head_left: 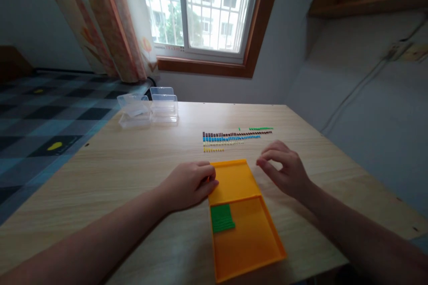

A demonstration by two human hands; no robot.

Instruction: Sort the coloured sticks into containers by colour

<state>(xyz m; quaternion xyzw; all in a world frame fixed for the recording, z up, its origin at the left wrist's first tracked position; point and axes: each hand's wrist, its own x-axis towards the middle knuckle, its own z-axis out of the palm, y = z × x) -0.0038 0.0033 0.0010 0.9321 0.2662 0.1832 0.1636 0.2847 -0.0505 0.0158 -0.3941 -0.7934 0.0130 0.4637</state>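
Note:
An orange two-section tray [234,201] lies open and flat on the table. My left hand [194,182] grips its left rim, with thumb and curled fingers at the far section. Inside the near section, against the left wall, sits a green block of thin ridged strips [222,218]. My right hand [284,169] hovers to the right of the tray, thumb and forefinger tips pinched together. Whatever may be between those fingertips is too small to make out. Beyond the tray run rows of tiny pieces: green [261,128], dark brown [230,134], blue [230,139], pale [220,144] and yellow [212,150].
Clear plastic boxes [164,109] with raised lids stand at the table's far left. A checked bedspread [67,107] borders the table [150,151] on the left. A window [214,9] and curtain [110,22] are behind; a cable [351,93] runs along the right wall.

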